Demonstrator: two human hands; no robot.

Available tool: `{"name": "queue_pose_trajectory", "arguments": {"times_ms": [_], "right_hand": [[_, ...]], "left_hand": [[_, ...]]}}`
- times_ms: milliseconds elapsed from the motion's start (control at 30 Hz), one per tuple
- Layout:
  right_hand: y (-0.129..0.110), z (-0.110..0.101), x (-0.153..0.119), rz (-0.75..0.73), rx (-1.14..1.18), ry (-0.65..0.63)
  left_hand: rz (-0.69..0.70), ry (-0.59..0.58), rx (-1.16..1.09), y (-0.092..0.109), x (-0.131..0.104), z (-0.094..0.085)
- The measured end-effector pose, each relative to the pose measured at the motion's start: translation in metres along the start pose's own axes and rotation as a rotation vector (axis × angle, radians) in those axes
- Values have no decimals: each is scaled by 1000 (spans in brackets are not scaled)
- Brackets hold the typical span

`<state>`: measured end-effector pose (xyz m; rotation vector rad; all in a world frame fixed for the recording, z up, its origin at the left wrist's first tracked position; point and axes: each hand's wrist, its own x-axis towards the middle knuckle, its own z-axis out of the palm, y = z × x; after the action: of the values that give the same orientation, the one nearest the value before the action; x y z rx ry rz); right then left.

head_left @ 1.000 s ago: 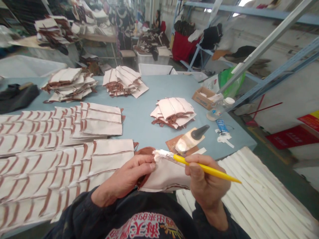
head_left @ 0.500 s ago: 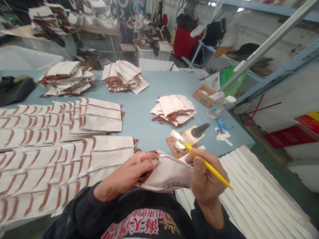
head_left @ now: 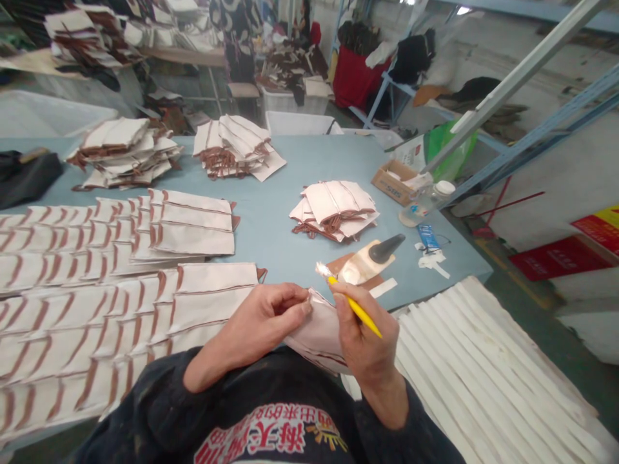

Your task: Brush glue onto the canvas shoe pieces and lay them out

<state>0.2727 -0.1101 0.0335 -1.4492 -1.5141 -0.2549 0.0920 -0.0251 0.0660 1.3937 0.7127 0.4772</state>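
A cream piece of stitched material with brown edging (head_left: pixel 316 335) is held close to my body, above the table's front edge. My left hand (head_left: pixel 264 322) pinches its upper left corner between thumb and fingers. In my right hand (head_left: pixel 370 341) is a brush with a yellow handle (head_left: pixel 360 312), its white-coated bristles pointing up and left, just above the piece's top edge. Part of the piece is hidden behind my right hand. Beyond the brush, a pale container with a dark grey cone-shaped part (head_left: pixel 387 248) lies on a brown board (head_left: pixel 341 263).
Overlapping rows of cream pieces with brown edging (head_left: pixel 120 309) cover the table's left side. Several stacks (head_left: pixel 338 209) stand farther back. A small cardboard box (head_left: pixel 394 183) and a clear bottle (head_left: pixel 425 203) are at the right. Long white strips (head_left: pixel 483 361) lie at the right front.
My right hand has moved left with the brush, bringing the bristles from over the board to near the piece's top edge. My left hand still holds the corner.
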Motion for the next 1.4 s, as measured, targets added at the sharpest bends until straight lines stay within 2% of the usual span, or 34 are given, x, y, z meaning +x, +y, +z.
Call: {"name": "queue_pose_trajectory", "arguments": {"times_ms": [100, 300, 400, 467, 567, 667, 733, 867, 933, 1033, 1167, 1300, 1400], "right_hand": [[0, 0, -1, -8, 16, -14], [1, 2, -3, -3, 33, -25], [4, 2, -6, 15, 36, -28], [8, 3, -8, 62, 45, -27], [17, 7, -10, 151, 58, 3], [23, 6, -7, 240, 76, 50], [22, -2, -2, 327, 145, 137], [5, -30, 12, 450, 436, 331], [-6, -43, 17, 432, 539, 299], [-14, -49, 19, 344, 547, 153], [-10, -45, 18, 217, 344, 22], [-9, -46, 19, 86, 119, 8], [-12, -46, 22, 31, 59, -3]], "left_hand": [[86, 85, 200, 1, 2, 1], [247, 114, 497, -1, 6, 0], [262, 135, 560, -6, 8, -2], [203, 99, 489, -7, 9, -3], [59, -18, 232, -1, 9, -3], [-22, -149, -9, 5, 10, -2], [-68, -196, -110, 6, 10, -3], [-173, -192, -209, 1, 11, -8], [-180, -200, -209, 0, 11, -10], [-163, -183, -162, 2, 10, -10], [-132, -209, -129, 5, 7, -12], [-82, -226, -115, 2, 4, -16], [-85, -191, -149, -4, 3, -12]]}}
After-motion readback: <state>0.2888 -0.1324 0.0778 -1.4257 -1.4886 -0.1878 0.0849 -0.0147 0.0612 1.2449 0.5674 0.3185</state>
